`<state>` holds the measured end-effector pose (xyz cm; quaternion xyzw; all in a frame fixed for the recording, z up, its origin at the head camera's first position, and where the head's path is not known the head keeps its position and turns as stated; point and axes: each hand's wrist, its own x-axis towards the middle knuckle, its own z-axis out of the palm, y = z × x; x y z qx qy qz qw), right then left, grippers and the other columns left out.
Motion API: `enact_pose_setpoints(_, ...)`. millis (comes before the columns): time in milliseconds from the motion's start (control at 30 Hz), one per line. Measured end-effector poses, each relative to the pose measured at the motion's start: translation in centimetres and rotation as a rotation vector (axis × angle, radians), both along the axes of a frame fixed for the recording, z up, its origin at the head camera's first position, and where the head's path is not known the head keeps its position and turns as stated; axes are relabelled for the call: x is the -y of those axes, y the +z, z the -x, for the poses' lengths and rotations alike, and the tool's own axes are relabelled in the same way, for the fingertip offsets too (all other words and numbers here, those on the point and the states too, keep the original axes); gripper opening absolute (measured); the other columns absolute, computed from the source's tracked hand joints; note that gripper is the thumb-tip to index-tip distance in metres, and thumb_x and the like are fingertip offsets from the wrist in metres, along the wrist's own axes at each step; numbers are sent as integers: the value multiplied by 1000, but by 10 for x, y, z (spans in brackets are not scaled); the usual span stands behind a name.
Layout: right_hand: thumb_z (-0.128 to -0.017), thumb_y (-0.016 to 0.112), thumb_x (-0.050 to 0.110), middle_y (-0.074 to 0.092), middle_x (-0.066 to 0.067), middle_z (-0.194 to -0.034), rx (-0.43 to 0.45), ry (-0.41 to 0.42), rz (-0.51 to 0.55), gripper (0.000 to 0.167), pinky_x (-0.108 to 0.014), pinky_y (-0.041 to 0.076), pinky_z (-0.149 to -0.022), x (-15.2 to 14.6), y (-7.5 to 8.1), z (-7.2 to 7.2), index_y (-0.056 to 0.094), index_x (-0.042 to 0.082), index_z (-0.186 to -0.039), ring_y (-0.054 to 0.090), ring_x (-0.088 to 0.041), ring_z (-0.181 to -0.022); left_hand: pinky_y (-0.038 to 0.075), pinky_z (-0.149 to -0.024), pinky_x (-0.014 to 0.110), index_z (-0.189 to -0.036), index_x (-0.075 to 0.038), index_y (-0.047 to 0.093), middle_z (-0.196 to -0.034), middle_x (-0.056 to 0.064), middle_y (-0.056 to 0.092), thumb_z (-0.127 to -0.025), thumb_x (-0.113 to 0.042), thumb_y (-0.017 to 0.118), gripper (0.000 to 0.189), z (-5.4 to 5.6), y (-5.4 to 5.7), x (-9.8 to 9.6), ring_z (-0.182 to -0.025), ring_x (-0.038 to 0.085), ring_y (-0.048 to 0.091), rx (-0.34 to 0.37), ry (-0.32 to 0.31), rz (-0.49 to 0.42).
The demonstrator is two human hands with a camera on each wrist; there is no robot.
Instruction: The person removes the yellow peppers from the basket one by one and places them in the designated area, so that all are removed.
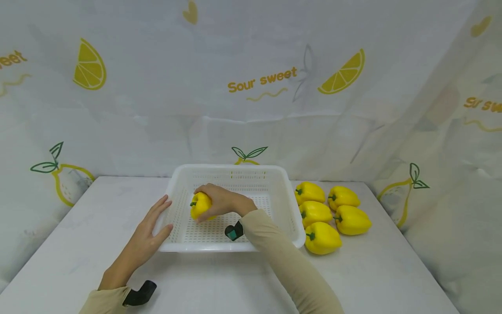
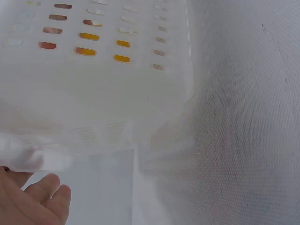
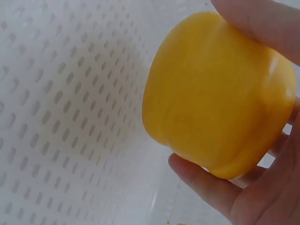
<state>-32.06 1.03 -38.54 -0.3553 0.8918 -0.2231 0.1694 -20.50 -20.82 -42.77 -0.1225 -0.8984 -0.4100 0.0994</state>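
Observation:
A yellow bell pepper [image 1: 200, 206] with a green stem is in the left part of a white plastic basket [image 1: 225, 247]. My right hand [image 1: 221, 201] grips it, the thumb on one side and the fingers round the other. The right wrist view shows the pepper [image 3: 218, 93] large, above the basket's slotted floor. At the basket's left rim is my left hand [image 1: 147, 237], its fingers extended and the thumb apart from them. In the left wrist view, fingertips [image 2: 44, 190] lie close under the rim, and yellow shows through the wall's slots.
Several yellow bell peppers [image 1: 323, 238] lie grouped on the white table [image 1: 188, 283], just right of the basket. A white curtain [image 1: 164, 96] with lemon prints hangs behind the table and at its sides. Dark devices are on both wrists.

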Motion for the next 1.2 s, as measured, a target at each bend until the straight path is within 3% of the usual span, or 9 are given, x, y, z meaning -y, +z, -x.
enact_pose_setpoints(367, -77, 84, 24, 56, -1, -134, 1, -1, 60, 72, -23, 47, -100, -7, 7, -4, 50, 13, -139, 53, -13, -113, 26, -110, 73, -148, -4, 40, -163, 17, 24, -92, -10, 58, 59, -1, -1, 1, -146, 49, 25, -22, -17, -21)
enact_pose_setpoints(800, -78, 83, 21, 53, -3, -137, -23, 9, 110, 76, -23, 48, -98, -26, 35, -22, 46, 12, -143, 51, -15, -114, 26, -108, 74, -149, -3, 39, -163, 18, 24, -93, -10, 59, 60, 0, -1, 2, -147, 50, 23, -23, -27, -26)
enact_pose_setpoints(1200, -77, 84, 23, 52, 1, -136, -35, -55, 165, 75, -23, 49, -95, -44, 41, -33, 47, 17, -142, 51, -14, -113, 26, -107, 75, -149, -3, 38, -163, 17, 24, -92, -11, 61, 61, 0, -3, 4, -146, 50, 24, -35, -44, -38)
